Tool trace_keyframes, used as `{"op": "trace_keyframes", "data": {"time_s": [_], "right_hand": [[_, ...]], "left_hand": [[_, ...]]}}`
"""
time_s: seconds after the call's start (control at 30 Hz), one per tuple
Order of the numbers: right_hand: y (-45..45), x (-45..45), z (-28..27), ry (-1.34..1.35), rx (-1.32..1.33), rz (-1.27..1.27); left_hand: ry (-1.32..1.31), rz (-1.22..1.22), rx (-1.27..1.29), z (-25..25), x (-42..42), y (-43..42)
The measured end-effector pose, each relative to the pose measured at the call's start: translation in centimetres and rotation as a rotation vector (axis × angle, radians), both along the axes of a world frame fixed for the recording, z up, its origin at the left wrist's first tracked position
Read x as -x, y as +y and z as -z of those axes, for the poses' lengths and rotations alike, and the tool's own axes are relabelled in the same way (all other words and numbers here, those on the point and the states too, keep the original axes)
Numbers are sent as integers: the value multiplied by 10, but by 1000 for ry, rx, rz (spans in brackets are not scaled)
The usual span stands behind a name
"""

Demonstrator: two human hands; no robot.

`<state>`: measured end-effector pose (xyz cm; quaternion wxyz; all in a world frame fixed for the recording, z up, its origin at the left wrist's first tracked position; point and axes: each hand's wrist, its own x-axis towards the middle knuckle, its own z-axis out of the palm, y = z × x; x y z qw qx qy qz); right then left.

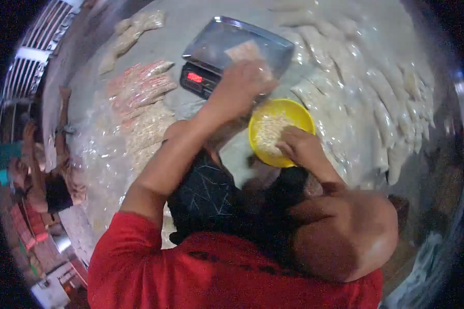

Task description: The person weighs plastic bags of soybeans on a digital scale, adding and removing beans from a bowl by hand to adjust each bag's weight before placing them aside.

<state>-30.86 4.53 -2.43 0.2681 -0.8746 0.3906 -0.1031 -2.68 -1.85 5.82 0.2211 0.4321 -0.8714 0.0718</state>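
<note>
My left hand (245,85) is over the metal pan (270,44) of a digital scale, slightly blurred. Its fingers are closed on a small clear plastic packet (244,51) with pale contents. Red digits glow on the scale's display (194,77). In front of my body is a yellow bowl (307,116), partly filled with small whitish pieces (269,133). My right hand (300,147) reaches over the bowl's right side, fingers bent together and tips at the pieces. What they pinch, if anything, is hidden.
Filled clear bags (363,98) cover the right side of the work surface. At left lie reddish packets (142,87) and pale packets (149,129). More filled bags (134,36) are at the upper left. Another person (56,180) is at the far left edge.
</note>
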Motion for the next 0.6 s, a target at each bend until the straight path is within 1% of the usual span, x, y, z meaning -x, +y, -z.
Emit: {"op": "trace_keyframes", "data": {"time_s": [0.03, 0.07, 0.1, 0.13, 0.2, 0.23, 0.27, 0.33, 0.37, 0.4, 0.47, 0.53, 0.57, 0.6], "right_hand": [[-1, 1, 0, -64, 0, -12], [-1, 0, -1, -78, 14, -43], [0, -3, -8, -106, 10, 18], [2, -4, -12, -134, 1, 80], [2, -8, -11, -175, -25, 95], [1, -9, -13, -166, -8, 74], [4, -9, -16, -154, 3, 65], [-1, -7, -25, -188, 23, 59], [-3, -5, -33, -214, 57, 31], [-2, -3, -42, -216, 56, 40], [-6, -5, -60, -307, 140, 67], [-6, -4, -57, -328, 149, 103], [-4, -4, -54, -347, 145, 137], [-4, -3, -49, -349, 150, 139]], "left_hand": [[-18, -31, 15, 13, -9, -15], [-30, 101, 34, 25, -15, -29], [-44, 236, 49, 35, -21, -40], [-57, 210, 56, 40, -25, -49], [-163, 311, -120, 41, -30, -65], [-264, 202, -304, 39, -31, -76], [-276, 207, -310, 38, -42, -77], [127, -79, -233, 31, -73, -67], [341, -182, -179, 26, -88, -62], [532, -254, -102, 8, -105, -58], [732, -399, -229, -32, -139, -49], [812, -514, -95, -51, -178, -50], [810, -509, -88, -62, -192, -53], [635, -687, -110, -72, -204, -57]]}}
